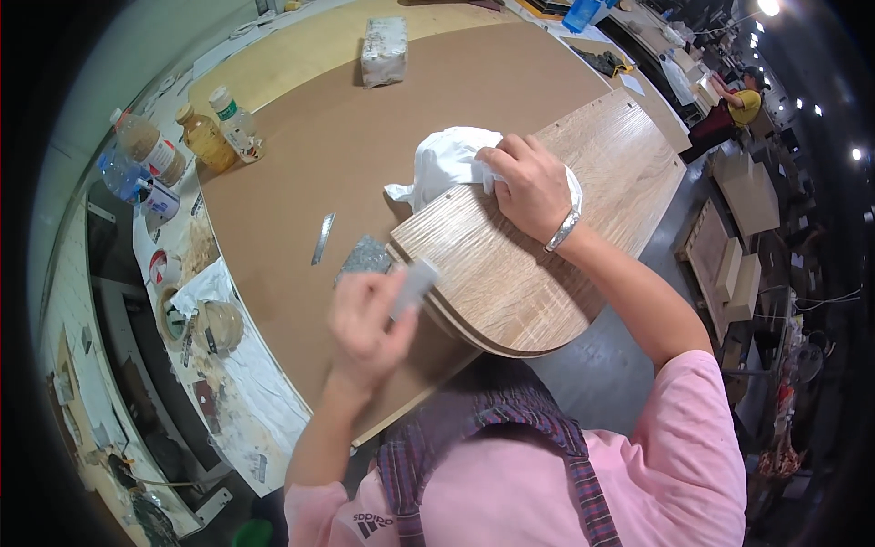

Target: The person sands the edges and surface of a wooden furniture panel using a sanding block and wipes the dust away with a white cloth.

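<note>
A wood-grain board (556, 264) with one rounded end lies over the near right part of the brown tabletop, seemingly on another board. My right hand (533, 187) is closed around a bunched white cloth (451, 159) at the board's far edge. A bracelet sits on that wrist. Beside the board's left edge, my left hand (365, 324) pinches a small flat grey piece (416, 287), blurred by motion; it looks like a scraper blade. Just beyond that hand is a grey lump (365, 253), partly hidden. A thin metal strip (323, 239) lies farther left.
Plastic bottles (214, 137) stand along the table's left side, above a roll of tape (165, 267) and a stained white cloth (241, 319). A wrapped white block (385, 50) rests at the far edge. Another person (743, 102) works at the far right, near stacked panels (747, 191).
</note>
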A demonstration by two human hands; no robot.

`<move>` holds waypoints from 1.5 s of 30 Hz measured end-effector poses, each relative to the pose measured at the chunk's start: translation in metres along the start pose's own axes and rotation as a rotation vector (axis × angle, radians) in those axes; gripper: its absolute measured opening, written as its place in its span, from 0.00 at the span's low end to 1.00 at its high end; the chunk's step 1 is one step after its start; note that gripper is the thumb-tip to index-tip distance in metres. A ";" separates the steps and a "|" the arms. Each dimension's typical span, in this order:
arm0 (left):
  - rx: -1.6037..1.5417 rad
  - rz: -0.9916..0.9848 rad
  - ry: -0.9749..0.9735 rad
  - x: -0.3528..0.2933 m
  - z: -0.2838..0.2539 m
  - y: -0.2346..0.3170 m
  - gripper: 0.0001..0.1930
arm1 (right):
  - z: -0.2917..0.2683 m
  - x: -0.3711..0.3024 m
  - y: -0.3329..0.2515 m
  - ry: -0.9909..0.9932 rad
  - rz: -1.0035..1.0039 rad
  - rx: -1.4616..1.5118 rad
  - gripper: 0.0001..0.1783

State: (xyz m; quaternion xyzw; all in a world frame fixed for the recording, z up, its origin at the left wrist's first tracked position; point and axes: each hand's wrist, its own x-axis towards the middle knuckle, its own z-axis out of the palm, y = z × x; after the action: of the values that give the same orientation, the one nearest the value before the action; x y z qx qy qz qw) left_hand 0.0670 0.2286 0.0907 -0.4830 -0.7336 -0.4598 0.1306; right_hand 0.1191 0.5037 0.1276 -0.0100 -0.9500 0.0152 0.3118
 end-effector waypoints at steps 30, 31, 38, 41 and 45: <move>-0.015 -0.387 0.088 0.004 0.005 0.018 0.21 | -0.002 -0.004 0.005 0.060 0.025 0.148 0.07; 0.036 -0.320 -0.035 -0.006 0.009 0.026 0.21 | -0.001 -0.008 0.009 0.051 0.042 0.134 0.06; -0.024 -0.429 0.004 -0.018 -0.003 0.053 0.21 | -0.008 -0.001 0.002 0.013 0.053 0.145 0.05; 0.009 -0.418 0.044 -0.010 0.009 0.051 0.21 | -0.008 0.000 0.004 -0.088 0.094 0.114 0.16; -0.208 -0.354 -0.227 -0.040 0.001 0.086 0.21 | -0.007 -0.001 0.008 0.022 0.049 0.159 0.06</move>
State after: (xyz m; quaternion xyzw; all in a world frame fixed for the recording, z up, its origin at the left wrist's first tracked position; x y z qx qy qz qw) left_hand 0.1587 0.2148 0.1119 -0.4061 -0.7657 -0.4913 -0.0860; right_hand 0.1235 0.5120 0.1323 -0.0083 -0.9417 0.0982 0.3217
